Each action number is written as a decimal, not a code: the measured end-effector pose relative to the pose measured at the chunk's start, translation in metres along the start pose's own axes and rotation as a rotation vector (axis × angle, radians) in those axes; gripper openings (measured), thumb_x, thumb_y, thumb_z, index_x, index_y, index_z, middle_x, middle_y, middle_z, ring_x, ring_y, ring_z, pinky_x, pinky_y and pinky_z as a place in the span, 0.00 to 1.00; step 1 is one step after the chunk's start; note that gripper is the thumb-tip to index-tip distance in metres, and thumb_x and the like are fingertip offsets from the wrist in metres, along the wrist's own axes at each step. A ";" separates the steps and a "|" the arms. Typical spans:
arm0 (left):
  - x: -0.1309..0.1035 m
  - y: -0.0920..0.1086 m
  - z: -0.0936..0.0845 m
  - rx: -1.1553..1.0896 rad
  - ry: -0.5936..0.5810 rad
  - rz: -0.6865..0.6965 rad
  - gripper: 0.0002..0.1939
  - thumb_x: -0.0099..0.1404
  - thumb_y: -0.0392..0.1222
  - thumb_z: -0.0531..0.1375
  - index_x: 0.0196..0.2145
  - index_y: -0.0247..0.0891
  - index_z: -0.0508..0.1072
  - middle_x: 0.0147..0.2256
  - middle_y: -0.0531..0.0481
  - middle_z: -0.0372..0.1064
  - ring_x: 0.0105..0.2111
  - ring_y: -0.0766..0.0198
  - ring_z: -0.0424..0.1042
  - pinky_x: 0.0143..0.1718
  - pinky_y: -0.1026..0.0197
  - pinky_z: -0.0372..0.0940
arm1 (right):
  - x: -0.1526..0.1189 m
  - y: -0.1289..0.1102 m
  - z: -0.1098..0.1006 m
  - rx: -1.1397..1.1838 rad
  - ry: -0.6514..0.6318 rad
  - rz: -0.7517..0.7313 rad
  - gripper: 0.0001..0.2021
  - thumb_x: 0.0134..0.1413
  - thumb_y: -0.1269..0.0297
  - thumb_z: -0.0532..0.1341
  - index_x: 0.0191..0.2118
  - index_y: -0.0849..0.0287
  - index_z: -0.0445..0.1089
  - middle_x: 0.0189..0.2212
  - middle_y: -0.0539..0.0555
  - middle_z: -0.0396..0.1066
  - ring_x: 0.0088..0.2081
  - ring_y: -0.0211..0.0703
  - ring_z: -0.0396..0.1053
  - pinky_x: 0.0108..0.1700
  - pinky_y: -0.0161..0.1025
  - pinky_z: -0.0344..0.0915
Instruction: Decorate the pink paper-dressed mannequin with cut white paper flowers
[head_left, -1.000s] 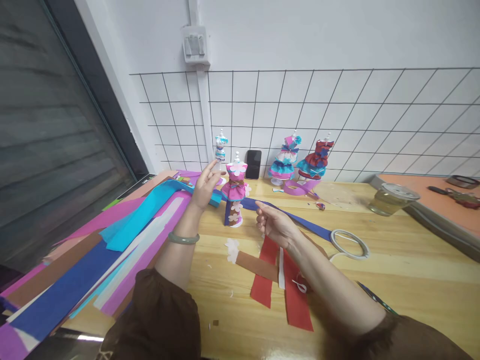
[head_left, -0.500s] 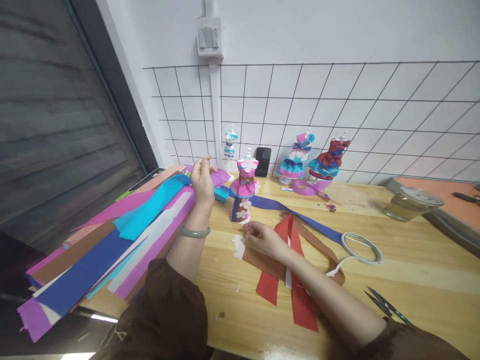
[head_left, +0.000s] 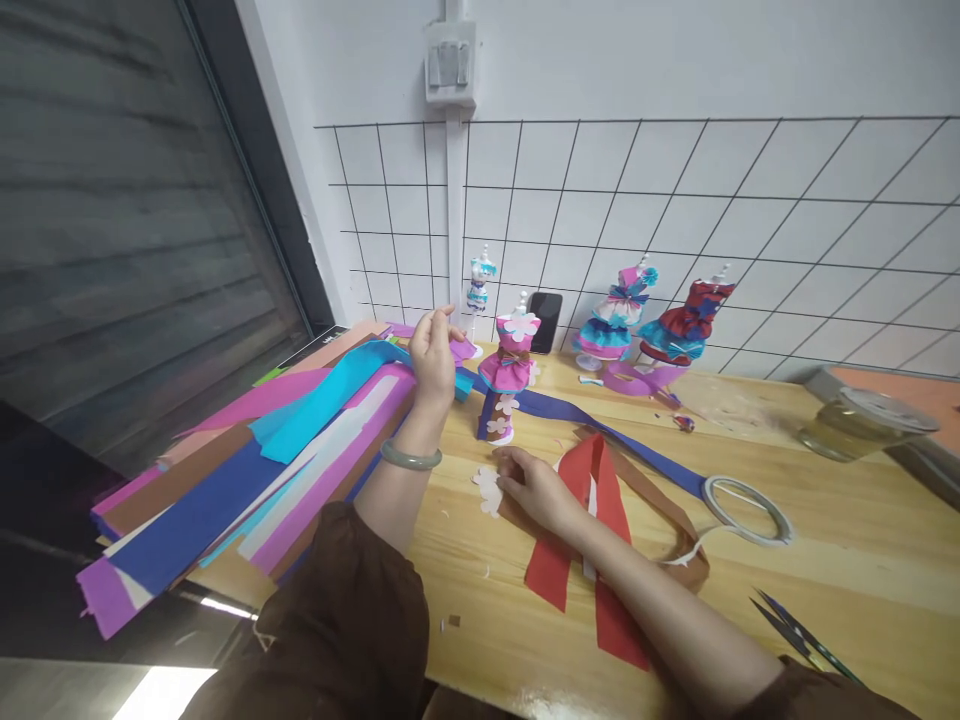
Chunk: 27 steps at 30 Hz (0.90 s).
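Note:
My left hand [head_left: 434,362] is raised to the left of a small dress form [head_left: 506,368] in a pink dress with white flower cutouts. Its fingers are curled together; I cannot make out anything between them. My right hand [head_left: 536,492] is low over the table in front of the form, fingers bent into a pinch. Beside its fingertips lies a white flower cutout [head_left: 489,492], and whatever the pinch holds is too small to tell. Below that hand lie brown crepe strips and a folded red strip [head_left: 616,520].
Coloured crepe strips [head_left: 202,520] pile up at left. Three more dressed forms, one in red and blue [head_left: 686,325], stand by the wall with a phone [head_left: 547,322]. At right are a tape roll [head_left: 784,528], scissors [head_left: 802,630] and a glass container [head_left: 855,425]. A blue strip [head_left: 637,445] crosses the table.
The whole view has shifted, so the scene sits farther right in the picture. Both hands stay close to where they were, with the fingers slightly changed in pose.

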<state>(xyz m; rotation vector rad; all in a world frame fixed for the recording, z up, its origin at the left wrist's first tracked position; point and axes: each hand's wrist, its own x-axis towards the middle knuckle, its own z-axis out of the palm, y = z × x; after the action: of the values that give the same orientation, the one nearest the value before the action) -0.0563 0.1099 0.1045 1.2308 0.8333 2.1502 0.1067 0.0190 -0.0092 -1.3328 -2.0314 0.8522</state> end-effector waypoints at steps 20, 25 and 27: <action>0.002 0.001 -0.001 -0.101 -0.012 -0.030 0.13 0.62 0.48 0.53 0.36 0.36 0.71 0.20 0.53 0.62 0.25 0.69 0.65 0.32 0.64 0.63 | 0.004 -0.003 -0.012 0.393 -0.044 0.139 0.08 0.44 0.61 0.60 0.30 0.61 0.69 0.25 0.50 0.70 0.26 0.36 0.64 0.29 0.33 0.60; 0.003 0.002 -0.001 -0.126 -0.010 -0.059 0.13 0.62 0.48 0.53 0.36 0.36 0.70 0.19 0.54 0.62 0.23 0.69 0.65 0.30 0.64 0.63 | 0.005 -0.007 -0.024 0.517 -0.081 0.174 0.13 0.39 0.55 0.64 0.29 0.60 0.69 0.26 0.51 0.72 0.28 0.37 0.66 0.32 0.35 0.61; 0.004 0.002 -0.002 -0.125 -0.009 -0.079 0.13 0.62 0.48 0.53 0.36 0.37 0.70 0.20 0.54 0.62 0.24 0.69 0.66 0.30 0.65 0.63 | 0.005 -0.008 -0.028 0.550 -0.097 0.176 0.14 0.37 0.56 0.65 0.28 0.60 0.69 0.26 0.51 0.72 0.28 0.37 0.66 0.34 0.35 0.61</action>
<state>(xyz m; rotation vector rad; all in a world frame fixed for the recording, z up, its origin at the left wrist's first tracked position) -0.0600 0.1110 0.1076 1.1255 0.7203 2.0980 0.1214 0.0273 0.0155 -1.1732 -1.5871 1.4521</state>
